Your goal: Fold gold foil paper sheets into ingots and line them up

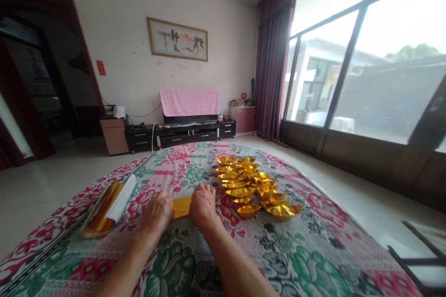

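A folded piece of gold foil paper (181,207) lies flat on the patterned tablecloth in front of me. My left hand (159,209) is closed on its left end, fingers curled and partly hidden. At its right end my right hand (203,202) is closed with the knuckles up, also on the paper. To the right of my right hand sit several folded gold paper ingots (240,192), boat-shaped and lined up in rows. Left of my left hand lies a stack of gold foil sheets (110,200) in an open white wrapper (121,198).
The round table's flowered tablecloth (170,260) fills the foreground. Beyond it stands a low black cabinet (177,138) with a pink cloth (190,102) above. A dark metal frame (418,260) is at the lower right, near large windows (383,83).
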Tool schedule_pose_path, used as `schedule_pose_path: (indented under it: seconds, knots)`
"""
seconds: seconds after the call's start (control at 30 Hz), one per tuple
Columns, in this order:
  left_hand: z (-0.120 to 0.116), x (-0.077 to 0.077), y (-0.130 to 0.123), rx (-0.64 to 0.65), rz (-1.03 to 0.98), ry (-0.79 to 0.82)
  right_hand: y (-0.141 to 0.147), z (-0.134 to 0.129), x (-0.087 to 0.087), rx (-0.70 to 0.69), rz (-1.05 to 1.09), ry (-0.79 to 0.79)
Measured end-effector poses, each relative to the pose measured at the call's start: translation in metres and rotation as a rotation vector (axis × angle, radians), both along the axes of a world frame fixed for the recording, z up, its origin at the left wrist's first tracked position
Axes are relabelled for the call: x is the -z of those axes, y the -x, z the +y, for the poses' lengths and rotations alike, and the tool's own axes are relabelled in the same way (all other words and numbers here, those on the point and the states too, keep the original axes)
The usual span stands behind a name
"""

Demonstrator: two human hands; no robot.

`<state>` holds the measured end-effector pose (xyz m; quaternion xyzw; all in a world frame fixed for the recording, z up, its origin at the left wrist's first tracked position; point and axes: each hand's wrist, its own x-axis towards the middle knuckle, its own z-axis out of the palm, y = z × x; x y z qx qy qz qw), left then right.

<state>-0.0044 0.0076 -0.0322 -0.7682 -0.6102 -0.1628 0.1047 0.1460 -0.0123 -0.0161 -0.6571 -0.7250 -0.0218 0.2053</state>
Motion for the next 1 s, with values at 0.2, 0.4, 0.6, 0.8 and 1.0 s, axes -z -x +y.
schedule_pose_path:
  seconds: [0.2,0.4,0.6,0.8,1.0]
  knots:
    - [0.008,0.007,0.000,0.003,-0.026,0.052,0.005,-0.006,-0.007,0.041,0.046,0.050]
    - [0.002,0.001,0.001,0.043,-0.108,0.098,0.003,-0.006,0.000,0.050,0.125,0.066]
    - [-0.001,0.002,0.002,0.101,-0.140,0.023,0.003,-0.009,0.004,0.055,0.168,0.005]
    - [-0.003,0.009,-0.003,0.061,-0.123,-0.037,0.006,-0.014,0.010,0.065,0.210,-0.059]
    - [-0.006,0.017,0.000,0.097,-0.105,-0.105,0.007,-0.021,0.016,0.032,0.202,-0.123]
